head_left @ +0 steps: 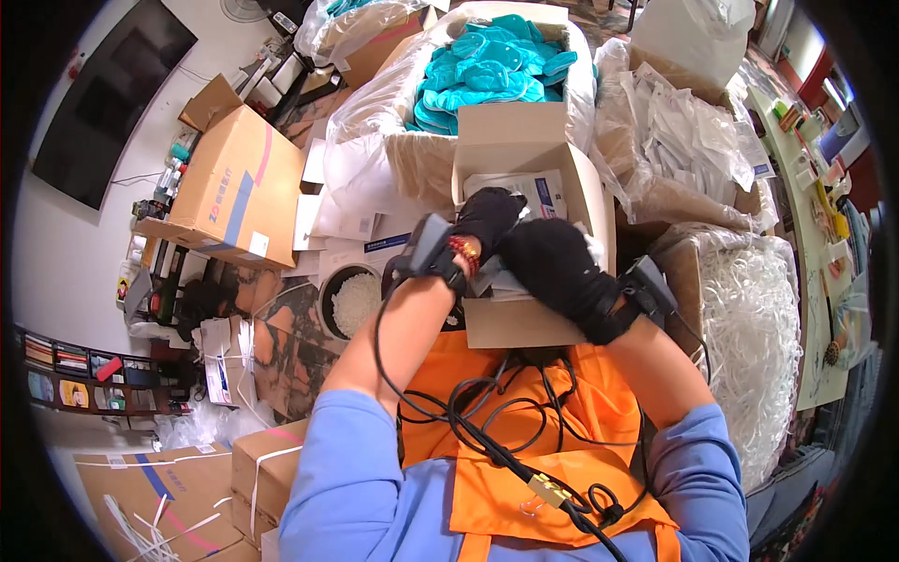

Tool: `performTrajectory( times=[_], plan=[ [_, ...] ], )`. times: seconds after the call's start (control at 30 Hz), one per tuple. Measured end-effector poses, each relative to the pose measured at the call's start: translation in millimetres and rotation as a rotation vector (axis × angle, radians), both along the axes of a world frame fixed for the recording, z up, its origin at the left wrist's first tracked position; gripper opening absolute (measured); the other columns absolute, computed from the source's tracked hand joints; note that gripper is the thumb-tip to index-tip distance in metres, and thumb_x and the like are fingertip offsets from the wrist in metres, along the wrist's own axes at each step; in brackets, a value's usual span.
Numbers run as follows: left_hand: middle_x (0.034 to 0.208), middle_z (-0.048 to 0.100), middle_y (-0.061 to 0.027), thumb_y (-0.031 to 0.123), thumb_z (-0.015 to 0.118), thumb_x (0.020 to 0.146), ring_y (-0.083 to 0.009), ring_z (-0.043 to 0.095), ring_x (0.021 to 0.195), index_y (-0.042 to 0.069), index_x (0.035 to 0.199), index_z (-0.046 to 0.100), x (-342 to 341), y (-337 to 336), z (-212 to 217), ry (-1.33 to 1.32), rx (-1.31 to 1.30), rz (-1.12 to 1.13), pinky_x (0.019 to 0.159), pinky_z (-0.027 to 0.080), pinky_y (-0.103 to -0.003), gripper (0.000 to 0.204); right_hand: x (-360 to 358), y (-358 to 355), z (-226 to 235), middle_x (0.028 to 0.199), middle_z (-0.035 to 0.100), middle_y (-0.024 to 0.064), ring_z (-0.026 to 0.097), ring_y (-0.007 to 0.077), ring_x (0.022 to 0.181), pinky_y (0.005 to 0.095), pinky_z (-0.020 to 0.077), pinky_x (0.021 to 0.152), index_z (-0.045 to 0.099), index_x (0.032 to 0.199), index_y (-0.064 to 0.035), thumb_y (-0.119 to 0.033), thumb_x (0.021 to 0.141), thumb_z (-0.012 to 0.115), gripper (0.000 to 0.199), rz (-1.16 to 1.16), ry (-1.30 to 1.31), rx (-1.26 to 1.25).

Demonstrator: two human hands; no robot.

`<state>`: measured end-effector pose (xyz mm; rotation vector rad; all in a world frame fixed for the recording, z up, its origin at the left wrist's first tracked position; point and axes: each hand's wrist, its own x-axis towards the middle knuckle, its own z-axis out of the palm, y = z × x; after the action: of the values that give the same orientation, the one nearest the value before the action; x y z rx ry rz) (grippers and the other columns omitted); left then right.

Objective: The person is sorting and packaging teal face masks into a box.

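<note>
With both gloved hands, left (487, 220) and right (554, 262), curled on white packets (538, 192) inside the open box (524, 323) on the lap, packets should be pressed flat, evenly.

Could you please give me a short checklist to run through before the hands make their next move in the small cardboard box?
1. Both hands at the box: ok. The left hand and right hand, in black gloves, reach into the small cardboard box.
2. Box open: ok. Its flap stands up.
3. Box steady: ok. It rests on the lap, against the orange apron.
4. Grip on the white packets inside: cannot tell. The gloves hide the fingers.
5. Black cables away from the box: ok. They lie on the apron below it.
6. Supply within reach: ok. The big carton of teal pieces stands just behind.
</note>
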<state>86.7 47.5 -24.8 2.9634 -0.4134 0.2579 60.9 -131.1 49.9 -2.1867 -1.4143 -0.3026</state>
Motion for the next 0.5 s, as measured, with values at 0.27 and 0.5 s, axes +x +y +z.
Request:
performTrajectory(
  times=[0.27,0.5],
  plan=[
    [0.086,0.071,-0.0141,0.020,0.055,0.082,-0.0262,0.071,0.081,0.012,0.083,0.075,10.4,-7.7,15.6,0.268,0.254,0.452,0.063,0.055,-0.040,0.021,-37.2,-11.7,12.6,0.070,0.060,0.0113,0.061,0.0296,0.068,0.0438,0.0461,0.061,0.063,0.082,-0.0093,-0.018,0.084,0.057,0.011,0.222,0.112,0.006],
    [0.114,0.063,-0.0221,0.014,0.052,0.085,-0.0361,0.063,0.103,0.003,0.111,0.062,10.2,14.0,-3.0,0.209,-0.075,0.165,0.087,0.052,-0.044,0.029,-14.9,-18.7,4.3,0.079,0.063,0.0109,0.062,0.0302,0.078,0.0420,0.0478,0.069,0.067,0.083,-0.0103,-0.037,0.074,0.073,0.029,-0.182,0.213,0.039]
  ],
)
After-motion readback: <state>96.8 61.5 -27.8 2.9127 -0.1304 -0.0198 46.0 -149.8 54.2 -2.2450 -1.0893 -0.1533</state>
